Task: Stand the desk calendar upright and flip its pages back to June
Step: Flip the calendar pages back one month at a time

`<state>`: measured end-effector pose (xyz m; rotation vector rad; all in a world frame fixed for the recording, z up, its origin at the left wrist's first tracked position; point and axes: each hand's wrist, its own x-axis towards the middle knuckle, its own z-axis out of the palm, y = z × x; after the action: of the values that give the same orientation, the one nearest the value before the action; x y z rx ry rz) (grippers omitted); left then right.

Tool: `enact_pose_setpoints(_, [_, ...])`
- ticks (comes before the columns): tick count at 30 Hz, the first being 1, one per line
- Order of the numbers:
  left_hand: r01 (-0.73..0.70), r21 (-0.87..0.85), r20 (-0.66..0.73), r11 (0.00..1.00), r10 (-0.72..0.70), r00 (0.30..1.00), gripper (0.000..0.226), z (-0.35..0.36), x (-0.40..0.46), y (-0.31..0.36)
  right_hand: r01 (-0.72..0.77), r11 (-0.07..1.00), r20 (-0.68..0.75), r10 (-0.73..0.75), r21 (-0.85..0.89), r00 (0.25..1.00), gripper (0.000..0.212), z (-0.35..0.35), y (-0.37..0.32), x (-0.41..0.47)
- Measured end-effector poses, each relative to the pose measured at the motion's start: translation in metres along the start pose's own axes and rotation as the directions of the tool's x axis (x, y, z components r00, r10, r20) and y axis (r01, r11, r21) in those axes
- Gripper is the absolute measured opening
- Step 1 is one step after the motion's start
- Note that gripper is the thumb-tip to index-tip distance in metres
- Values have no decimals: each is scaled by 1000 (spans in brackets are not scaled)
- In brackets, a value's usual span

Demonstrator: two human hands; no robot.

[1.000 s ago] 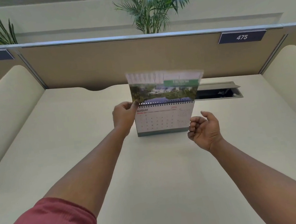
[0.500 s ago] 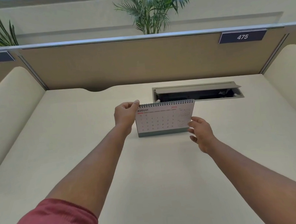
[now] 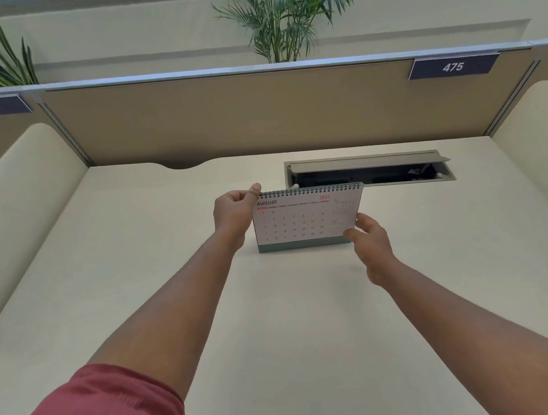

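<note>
The desk calendar (image 3: 304, 219) stands upright on the cream desk (image 3: 278, 325), spiral binding on top, its front page reading AUGUST 2026. My left hand (image 3: 234, 213) pinches the top left corner at the binding, thumb on the spiral. My right hand (image 3: 369, 243) grips the lower right corner of the front page between thumb and fingers, and that corner sits slightly off the base.
Behind the calendar an open cable hatch (image 3: 368, 172) is sunk into the desk. A tan partition (image 3: 256, 114) with signs 474 and 475 closes the back. Rounded side dividers (image 3: 21, 200) flank the desk. Palm plants (image 3: 282, 13) rise beyond.
A page with a photo stood raised above the binding, then went over the back, leaving AUGUST in front. My right hand moved in and took the lower right page corner.
</note>
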<state>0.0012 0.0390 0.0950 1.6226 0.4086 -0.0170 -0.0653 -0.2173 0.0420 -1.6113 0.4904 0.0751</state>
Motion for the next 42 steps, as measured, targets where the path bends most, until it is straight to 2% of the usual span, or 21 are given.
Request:
enact_pose_setpoints(7, [-14,5,-1,1000,14,1000,39,0,-1,-2,-1,1000,-131,-1,-13,991,35,-3,3,1])
enact_pose_setpoints(10, [-3,-3,-4,1000,3,1000,42,-1,0,-3,8,1000,-179,-4,26,984,20,-6,4,0])
enact_pose_setpoints(13, [0,-22,2,1000,0,1000,43,-1,-1,-3,4,994,-134,10,109,991,27,-8,5,0])
enact_pose_setpoints(18, [-18,-46,-8,999,18,1000,49,-3,-4,-8,-7,991,-111,22,132,994,25,-11,5,-1])
enact_pose_setpoints(24, [-10,-119,-8,993,9,1000,24,-9,-7,-14,-13,989,-73,24,150,997,21,-16,5,1])
enact_pose_setpoints(28, [-23,-104,16,994,25,1000,35,-11,-7,-16,19,987,-98,-3,159,995,8,-16,-1,0])
enact_pose_setpoints(35, [-84,-30,18,996,85,996,46,-12,-4,-23,111,991,-157,-98,71,983,21,-15,-1,-6])
enact_pose_setpoints(40, [-93,-22,27,995,93,995,52,-12,-4,-25,28,956,-78,-6,293,997,26,-16,-4,-9])
enact_pose_setpoints(42, [-99,-22,31,995,100,995,54,-13,-5,-25,-35,909,0,38,416,999,18,-18,-6,-9])
